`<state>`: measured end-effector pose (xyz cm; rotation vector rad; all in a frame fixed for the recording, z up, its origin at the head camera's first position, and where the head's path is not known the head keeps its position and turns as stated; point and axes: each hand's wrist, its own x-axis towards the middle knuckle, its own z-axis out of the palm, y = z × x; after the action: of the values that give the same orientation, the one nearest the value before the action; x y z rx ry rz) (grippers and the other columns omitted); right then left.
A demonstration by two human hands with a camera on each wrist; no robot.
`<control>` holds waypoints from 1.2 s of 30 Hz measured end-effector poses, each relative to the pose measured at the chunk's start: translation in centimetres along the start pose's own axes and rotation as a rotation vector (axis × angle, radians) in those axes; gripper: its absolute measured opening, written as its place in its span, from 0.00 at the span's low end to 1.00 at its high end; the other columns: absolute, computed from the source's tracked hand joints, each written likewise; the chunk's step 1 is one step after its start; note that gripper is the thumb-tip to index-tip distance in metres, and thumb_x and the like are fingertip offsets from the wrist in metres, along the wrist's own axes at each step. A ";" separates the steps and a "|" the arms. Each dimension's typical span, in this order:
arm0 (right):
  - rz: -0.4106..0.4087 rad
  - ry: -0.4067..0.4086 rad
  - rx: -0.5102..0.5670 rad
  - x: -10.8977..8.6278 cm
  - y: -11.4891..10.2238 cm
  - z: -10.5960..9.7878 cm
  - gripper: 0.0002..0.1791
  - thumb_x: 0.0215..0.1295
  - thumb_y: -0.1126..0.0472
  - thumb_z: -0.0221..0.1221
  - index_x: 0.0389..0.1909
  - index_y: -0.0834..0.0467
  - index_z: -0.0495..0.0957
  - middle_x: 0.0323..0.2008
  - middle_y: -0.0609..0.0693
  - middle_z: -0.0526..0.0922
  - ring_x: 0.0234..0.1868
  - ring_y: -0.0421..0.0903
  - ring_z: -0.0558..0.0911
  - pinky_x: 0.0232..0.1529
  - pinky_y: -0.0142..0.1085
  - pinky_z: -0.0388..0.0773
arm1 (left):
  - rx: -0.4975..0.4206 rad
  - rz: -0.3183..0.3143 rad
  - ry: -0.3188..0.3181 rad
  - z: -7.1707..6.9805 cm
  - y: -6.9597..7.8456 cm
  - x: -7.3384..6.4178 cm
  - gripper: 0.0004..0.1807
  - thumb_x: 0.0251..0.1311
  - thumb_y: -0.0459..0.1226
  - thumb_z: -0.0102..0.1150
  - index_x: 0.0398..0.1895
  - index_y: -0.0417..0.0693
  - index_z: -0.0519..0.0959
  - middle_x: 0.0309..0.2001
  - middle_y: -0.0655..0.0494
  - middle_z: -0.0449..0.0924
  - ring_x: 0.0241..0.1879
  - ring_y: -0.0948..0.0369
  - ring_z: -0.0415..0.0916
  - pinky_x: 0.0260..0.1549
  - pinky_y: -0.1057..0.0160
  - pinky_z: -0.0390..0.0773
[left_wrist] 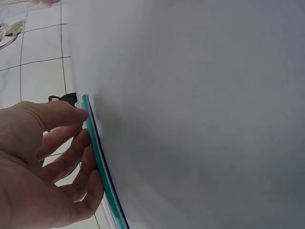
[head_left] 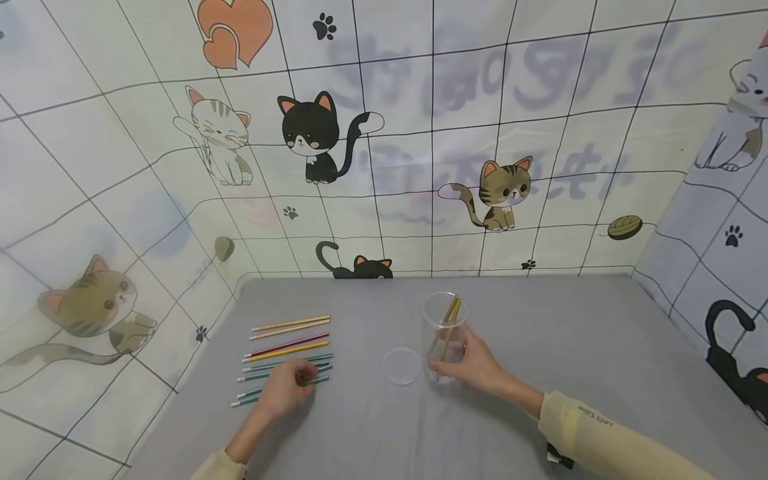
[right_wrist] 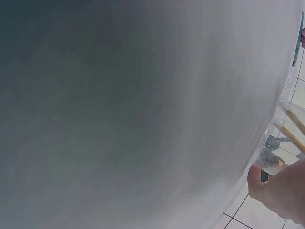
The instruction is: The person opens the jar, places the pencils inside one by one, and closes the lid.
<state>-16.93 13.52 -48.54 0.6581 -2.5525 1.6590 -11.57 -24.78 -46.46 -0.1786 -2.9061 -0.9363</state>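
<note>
My left hand (head_left: 283, 392) is over the green pencils at the left of the table. Its thumb and fingertips pinch one green pencil (left_wrist: 106, 176) near its end, seen close in the left wrist view. Other green pencils (head_left: 255, 377) lie beside and partly under this hand. My right hand (head_left: 478, 368) grips a clear plastic cup (head_left: 429, 337) low on its side. Inside the upright cup lean two yellow pencils (head_left: 451, 320). In the right wrist view the cup and part of the right hand (right_wrist: 283, 193) show only at the right edge.
A clear round lid (head_left: 401, 366) lies flat just left of the cup. Behind the green pencils lie a dark red pencil (head_left: 288, 344) and several yellow ones (head_left: 291, 323). A grey cloth (head_left: 372, 427) covers the table; cat-print curtains (head_left: 408, 200) surround it.
</note>
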 end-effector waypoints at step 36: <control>-0.009 0.015 0.008 0.1 -0.1 0.2 0.40 0.50 0.56 0.76 0.63 0.56 0.68 0.55 0.56 0.80 0.54 0.62 0.79 0.52 0.59 0.75 | 0.105 0.150 0.067 -2.5 1.7 2.1 0.09 0.50 0.22 0.67 0.32 0.42 0.84 0.26 0.60 0.79 0.27 0.63 0.77 0.25 0.64 0.77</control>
<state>-16.93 13.32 -48.50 0.6536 -2.5301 1.6655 -13.30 -24.70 -43.19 -0.3455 -2.8246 -0.7503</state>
